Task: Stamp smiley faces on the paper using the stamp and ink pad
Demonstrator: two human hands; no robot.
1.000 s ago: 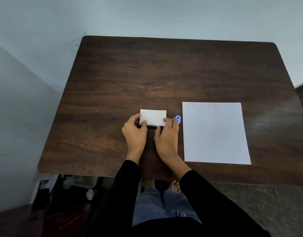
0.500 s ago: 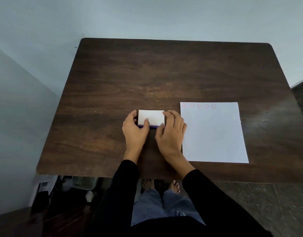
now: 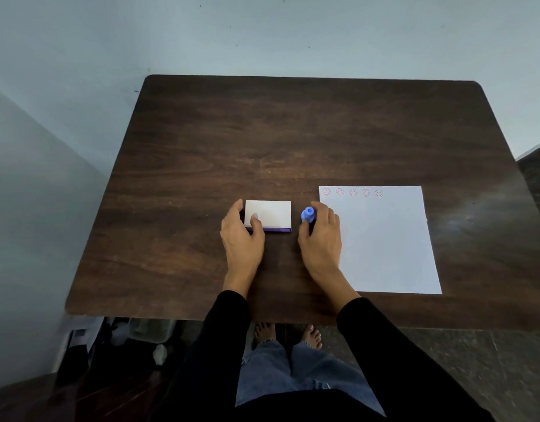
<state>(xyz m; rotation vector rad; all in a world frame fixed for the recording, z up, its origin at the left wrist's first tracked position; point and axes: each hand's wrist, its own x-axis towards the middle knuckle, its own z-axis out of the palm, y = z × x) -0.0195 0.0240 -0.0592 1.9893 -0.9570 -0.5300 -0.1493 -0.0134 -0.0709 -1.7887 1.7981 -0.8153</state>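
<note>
Nearest to me were my jeans [image 3: 293,376] and bare feet [image 3: 311,336] under the table edge, and my two black sleeves [image 3: 393,345] reached forward over the dark wooden table [image 3: 262,132]. My left hand [image 3: 241,239] rested at the left end of the ink pad [image 3: 271,213], thumb on its near left part and fingers curled round the left side, steadying the closed white case with its purple strip along the near edge. My right hand [image 3: 322,236] was just beside it to the right, thumb and fingers closed round the blue stamp [image 3: 307,214], whose round top stuck up between them; I could not tell whether its base touched the table. The stamp sat between the ink pad and the paper [image 3: 384,248], apart from the pad. The white sheet lay flat to my right, its left edge partly under my right hand. Along its far edge ran a row of five red smiley faces [image 3: 353,192], starting at the left corner.
</note>
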